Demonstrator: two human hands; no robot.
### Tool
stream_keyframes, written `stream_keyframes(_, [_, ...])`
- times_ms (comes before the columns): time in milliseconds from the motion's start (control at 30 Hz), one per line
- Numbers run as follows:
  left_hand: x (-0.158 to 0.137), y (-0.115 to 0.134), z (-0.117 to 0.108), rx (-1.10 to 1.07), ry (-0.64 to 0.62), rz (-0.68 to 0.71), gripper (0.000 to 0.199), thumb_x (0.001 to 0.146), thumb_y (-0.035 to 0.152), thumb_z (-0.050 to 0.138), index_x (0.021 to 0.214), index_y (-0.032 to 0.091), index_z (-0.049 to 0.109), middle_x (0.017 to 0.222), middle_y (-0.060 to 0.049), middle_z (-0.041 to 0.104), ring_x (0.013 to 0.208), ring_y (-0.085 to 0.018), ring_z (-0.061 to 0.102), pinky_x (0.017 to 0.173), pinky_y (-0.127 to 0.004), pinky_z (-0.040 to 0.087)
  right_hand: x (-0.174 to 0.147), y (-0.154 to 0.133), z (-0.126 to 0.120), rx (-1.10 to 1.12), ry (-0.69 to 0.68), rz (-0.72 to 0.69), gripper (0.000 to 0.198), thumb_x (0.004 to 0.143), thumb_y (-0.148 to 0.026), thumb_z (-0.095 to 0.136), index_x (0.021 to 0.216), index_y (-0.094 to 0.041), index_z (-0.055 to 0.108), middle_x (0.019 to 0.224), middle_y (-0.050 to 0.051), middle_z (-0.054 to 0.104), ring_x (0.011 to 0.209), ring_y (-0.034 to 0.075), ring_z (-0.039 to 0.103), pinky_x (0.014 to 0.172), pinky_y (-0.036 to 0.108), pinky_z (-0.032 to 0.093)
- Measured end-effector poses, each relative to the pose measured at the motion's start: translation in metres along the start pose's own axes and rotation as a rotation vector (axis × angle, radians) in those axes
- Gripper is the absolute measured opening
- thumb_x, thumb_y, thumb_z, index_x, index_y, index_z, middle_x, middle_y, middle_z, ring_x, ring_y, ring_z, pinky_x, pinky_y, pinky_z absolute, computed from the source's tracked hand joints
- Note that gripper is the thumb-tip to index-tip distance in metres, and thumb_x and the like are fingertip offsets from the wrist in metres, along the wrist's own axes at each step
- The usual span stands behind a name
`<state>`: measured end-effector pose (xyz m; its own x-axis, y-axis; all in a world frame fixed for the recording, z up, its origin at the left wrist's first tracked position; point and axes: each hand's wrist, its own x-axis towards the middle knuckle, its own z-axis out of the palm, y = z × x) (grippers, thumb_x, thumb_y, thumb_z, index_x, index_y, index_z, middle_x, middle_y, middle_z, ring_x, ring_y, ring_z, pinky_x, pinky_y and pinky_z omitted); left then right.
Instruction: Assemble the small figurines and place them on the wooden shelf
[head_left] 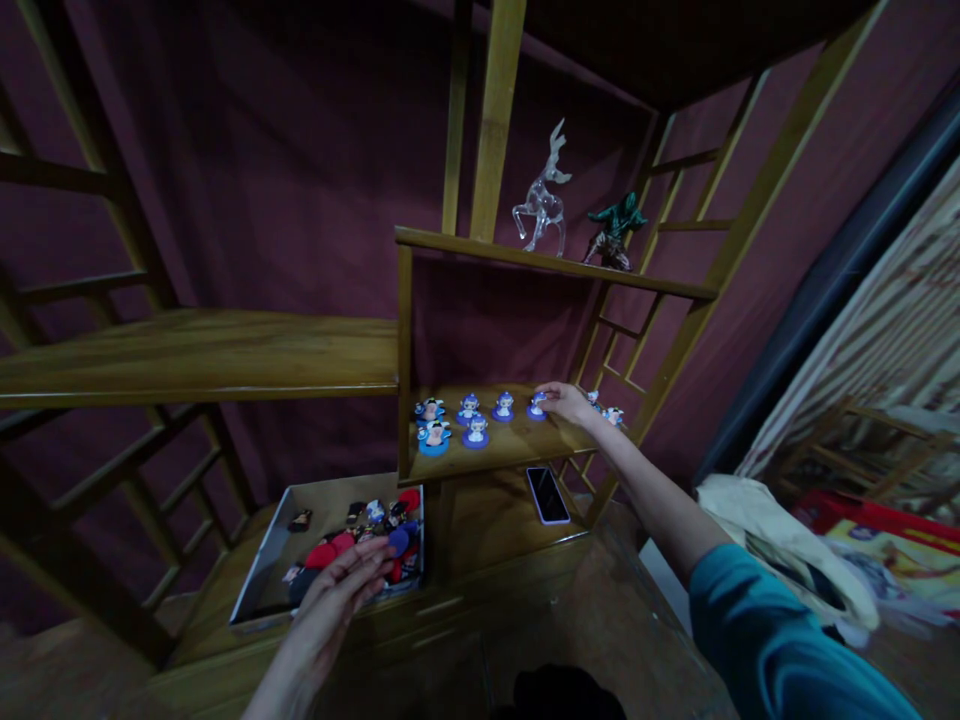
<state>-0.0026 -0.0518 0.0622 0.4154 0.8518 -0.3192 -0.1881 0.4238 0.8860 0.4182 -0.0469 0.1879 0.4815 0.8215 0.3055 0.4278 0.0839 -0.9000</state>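
On the middle shelf, my right hand [568, 403] has its fingertips closed on a small white-and-purple figurine [537, 405] that stands on a round purple base. Alike figurines stand to its left, among them one at the back [504, 406] and one nearer the front [475, 432]. At the shelf's left end are blue-based figurines [433, 437]; others [613, 416] show partly behind my right wrist. Lower left, my left hand [346, 585] is over the box, thumb and fingers pinching at the edge of a purple round base [399, 541]. What is under that base is hidden.
A shallow cardboard box [259, 570] holds several red, black and blue figurines. A phone [548, 495] lies on the lower board. Above stand a clear deer statuette [544, 205] and a dark green figure [616, 232]. Wooden posts [405, 360] frame the shelves.
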Motion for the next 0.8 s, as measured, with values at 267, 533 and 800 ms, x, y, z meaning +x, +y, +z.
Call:
stream_keyframes(267, [0.001,0.001,0.0,-0.01,-0.002,-0.001,0.04,0.059,0.023,0.074,0.098,0.016,0.064,0.101,-0.011,0.067,0.09,-0.02,0.063,0.072,-0.024,0.05,-0.002,0.0,0.011,-0.056,0.048,-0.028,0.022,0.053,-0.017,0.07,0.075,-0.017,0.065,0.063,-0.001,0.063,0.062,0.014,0.058,0.065,0.03,0.048])
stream_keyframes(533, [0.003,-0.002,-0.008,-0.039,-0.006,0.005,0.039,0.06,0.024,0.074,0.097,0.016,0.065,0.099,-0.01,0.068,0.089,-0.019,0.064,0.07,-0.023,0.05,-0.006,-0.002,0.012,-0.089,0.066,-0.048,0.026,0.053,-0.016,0.068,0.079,-0.017,0.066,0.066,0.0,0.064,0.064,0.014,0.058,0.069,0.03,0.049])
stream_keyframes(800, [0.005,0.0,-0.015,-0.075,0.023,-0.01,0.039,0.06,0.022,0.074,0.097,0.015,0.065,0.101,-0.011,0.067,0.094,-0.021,0.062,0.072,-0.023,0.051,-0.043,-0.011,-0.006,-0.072,0.168,-0.143,0.03,0.062,-0.022,0.064,0.091,-0.017,0.063,0.091,0.006,0.065,0.083,0.017,0.059,0.084,0.035,0.044])
